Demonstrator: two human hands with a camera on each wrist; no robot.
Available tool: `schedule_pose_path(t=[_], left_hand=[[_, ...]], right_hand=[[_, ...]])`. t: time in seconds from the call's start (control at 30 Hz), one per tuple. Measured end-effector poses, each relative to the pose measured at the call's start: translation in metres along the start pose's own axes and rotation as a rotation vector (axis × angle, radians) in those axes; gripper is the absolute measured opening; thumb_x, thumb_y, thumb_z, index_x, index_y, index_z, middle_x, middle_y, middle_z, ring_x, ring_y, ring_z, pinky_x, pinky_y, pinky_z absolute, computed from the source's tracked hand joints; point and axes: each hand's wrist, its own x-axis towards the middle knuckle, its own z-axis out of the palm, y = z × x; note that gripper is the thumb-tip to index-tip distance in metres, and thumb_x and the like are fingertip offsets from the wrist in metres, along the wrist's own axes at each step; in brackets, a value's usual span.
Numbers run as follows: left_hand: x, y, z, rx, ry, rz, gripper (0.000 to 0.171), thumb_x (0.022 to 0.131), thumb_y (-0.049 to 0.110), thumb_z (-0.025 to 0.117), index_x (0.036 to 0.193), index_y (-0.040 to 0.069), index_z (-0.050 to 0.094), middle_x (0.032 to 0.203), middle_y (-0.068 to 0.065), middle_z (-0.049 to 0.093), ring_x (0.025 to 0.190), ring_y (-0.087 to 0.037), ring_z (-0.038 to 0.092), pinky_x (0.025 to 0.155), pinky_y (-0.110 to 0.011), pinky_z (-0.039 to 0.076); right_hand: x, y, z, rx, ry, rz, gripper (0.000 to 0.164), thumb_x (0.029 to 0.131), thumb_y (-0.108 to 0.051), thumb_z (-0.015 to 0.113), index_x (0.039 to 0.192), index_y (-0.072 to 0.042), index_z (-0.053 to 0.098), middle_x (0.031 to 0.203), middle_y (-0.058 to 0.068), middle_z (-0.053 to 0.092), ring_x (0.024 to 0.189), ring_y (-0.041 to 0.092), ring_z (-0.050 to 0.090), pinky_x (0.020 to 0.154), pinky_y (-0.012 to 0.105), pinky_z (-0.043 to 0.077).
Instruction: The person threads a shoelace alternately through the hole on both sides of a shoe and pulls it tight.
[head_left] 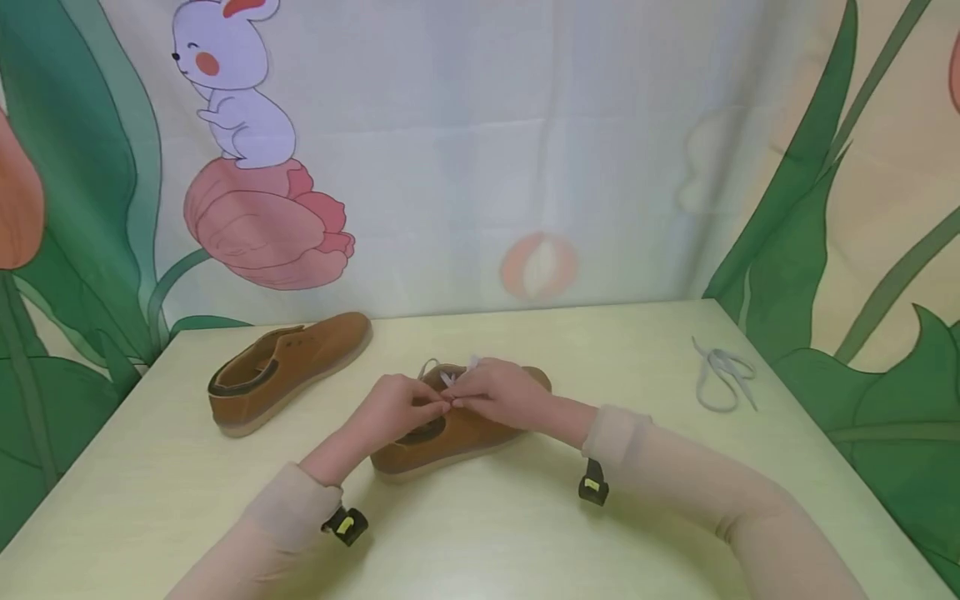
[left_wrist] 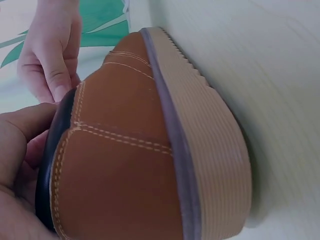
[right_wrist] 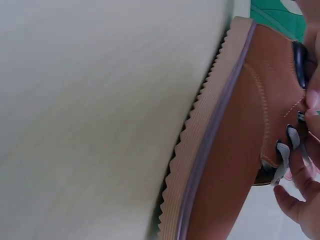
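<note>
A brown leather shoe (head_left: 480, 429) with a pale ridged sole stands mid-table, toe pointing right. Grey shoelace (right_wrist: 284, 152) runs through its lower eyelets, and a bit of it shows at the top eyelet. My left hand (head_left: 393, 408) pinches the shoe's edge near that top eyelet; in the left wrist view its fingers (left_wrist: 30, 120) are partly hidden behind the dark padded collar (left_wrist: 52, 165). My right hand (head_left: 498, 392) pinches the lace at the same eyelet, its fingertips meeting those of the left. A loop of lace rises behind the hands.
A second brown shoe (head_left: 288, 371), with bare eyelets, stands at the table's back left. Another grey shoelace (head_left: 723, 375) lies loosely bundled on the right. Behind the pale table (head_left: 480, 542) hangs a printed cloth (head_left: 450, 167) with a rabbit and flowers.
</note>
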Motion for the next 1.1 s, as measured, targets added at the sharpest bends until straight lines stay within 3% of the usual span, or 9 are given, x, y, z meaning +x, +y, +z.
schedule_pose_path(t=[0.1, 0.17, 0.3, 0.5, 0.77, 1.0, 1.1], left_hand=[[0.0, 0.0, 0.001, -0.01, -0.003, -0.014, 0.016, 0.095, 0.012, 0.07, 0.097, 0.001, 0.081, 0.083, -0.008, 0.078, 0.069, -0.01, 0.052, 0.061, -0.02, 0.043], [0.002, 0.002, 0.001, -0.006, -0.001, -0.021, 0.016, 0.095, 0.011, 0.069, 0.096, 0.001, 0.081, 0.081, -0.007, 0.077, 0.069, -0.01, 0.052, 0.062, -0.021, 0.043], [0.005, 0.004, 0.001, -0.002, 0.001, -0.043, 0.015, 0.095, 0.012, 0.069, 0.094, 0.002, 0.081, 0.079, -0.005, 0.074, 0.07, -0.01, 0.052, 0.064, -0.023, 0.044], [0.003, 0.005, 0.004, 0.013, 0.029, -0.06, 0.015, 0.095, 0.012, 0.069, 0.091, 0.003, 0.081, 0.081, -0.006, 0.077, 0.071, -0.01, 0.056, 0.068, -0.025, 0.047], [0.0, 0.006, 0.003, 0.026, 0.044, -0.072, 0.016, 0.095, 0.012, 0.068, 0.091, 0.003, 0.081, 0.082, -0.007, 0.077, 0.072, -0.011, 0.056, 0.068, -0.027, 0.047], [0.001, 0.005, 0.005, 0.027, 0.038, -0.067, 0.016, 0.095, 0.013, 0.069, 0.091, 0.003, 0.081, 0.082, -0.005, 0.077, 0.072, -0.01, 0.056, 0.069, -0.027, 0.048], [0.0, 0.004, 0.005, 0.03, 0.039, -0.035, 0.016, 0.096, 0.014, 0.068, 0.092, 0.004, 0.08, 0.083, -0.006, 0.078, 0.074, -0.01, 0.058, 0.07, -0.027, 0.049]], right_hand=[[-0.008, -0.003, -0.002, 0.025, 0.033, 0.085, 0.023, 0.098, -0.02, 0.067, 0.116, -0.015, 0.079, 0.117, 0.001, 0.079, 0.114, 0.022, 0.073, 0.098, 0.034, 0.057], [-0.015, -0.004, -0.007, 0.039, 0.04, 0.131, 0.021, 0.098, -0.021, 0.067, 0.115, -0.016, 0.079, 0.116, 0.0, 0.079, 0.111, 0.022, 0.073, 0.095, 0.033, 0.058], [-0.03, -0.011, -0.019, 0.073, 0.059, 0.128, 0.017, 0.097, -0.019, 0.068, 0.108, -0.014, 0.08, 0.105, 0.0, 0.08, 0.094, 0.018, 0.071, 0.083, 0.027, 0.056], [-0.056, -0.029, -0.03, 0.269, 0.061, 0.129, 0.012, 0.094, -0.014, 0.071, 0.1, -0.009, 0.081, 0.092, 0.003, 0.078, 0.081, 0.005, 0.064, 0.073, 0.02, 0.051], [-0.08, -0.045, -0.029, 0.364, -0.062, 0.062, 0.015, 0.098, -0.014, 0.067, 0.102, -0.007, 0.079, 0.098, 0.002, 0.08, 0.088, 0.004, 0.065, 0.079, 0.019, 0.054], [-0.087, -0.049, -0.03, 0.39, -0.243, 0.082, 0.019, 0.101, -0.018, 0.064, 0.108, -0.007, 0.077, 0.099, 0.002, 0.078, 0.087, -0.005, 0.059, 0.083, 0.018, 0.052], [-0.088, -0.05, -0.029, 0.412, -0.339, 0.118, 0.022, 0.101, -0.022, 0.064, 0.112, -0.007, 0.076, 0.099, 0.002, 0.079, 0.084, -0.009, 0.058, 0.082, 0.017, 0.051]])
